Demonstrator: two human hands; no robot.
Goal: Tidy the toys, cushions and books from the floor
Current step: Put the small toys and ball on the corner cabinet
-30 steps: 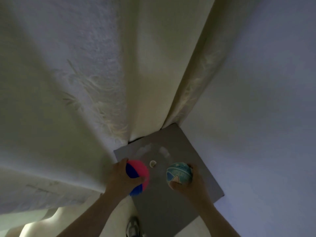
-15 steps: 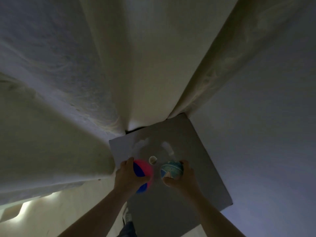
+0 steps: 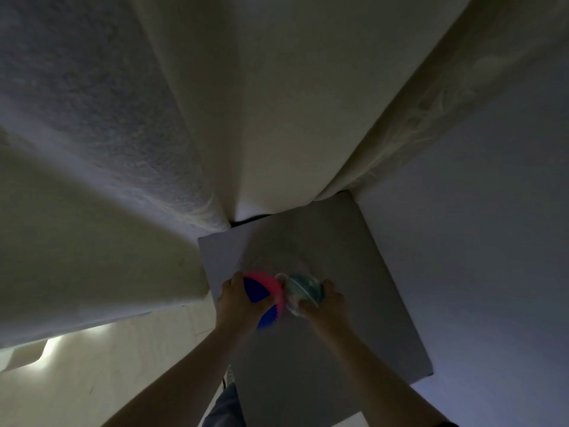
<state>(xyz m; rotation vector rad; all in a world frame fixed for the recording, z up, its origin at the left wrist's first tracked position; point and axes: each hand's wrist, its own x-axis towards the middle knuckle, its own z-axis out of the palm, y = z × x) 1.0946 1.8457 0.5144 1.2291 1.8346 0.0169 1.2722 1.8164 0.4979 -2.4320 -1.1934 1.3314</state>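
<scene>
Pink-and-blue ball [image 3: 260, 292] gripped by left hand [image 3: 238, 303], teal ball [image 3: 303, 289] by right hand [image 3: 326, 303]

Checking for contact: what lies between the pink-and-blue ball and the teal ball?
Head view: only a small pale thing, blurred, at the gap's top; the pink-and-blue ball and teal ball otherwise nearly meet.

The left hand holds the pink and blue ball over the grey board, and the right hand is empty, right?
No. The right hand is not empty: it holds a pale teal ball, as the head view shows. The left hand does hold the pink and blue ball over the grey board.
</scene>
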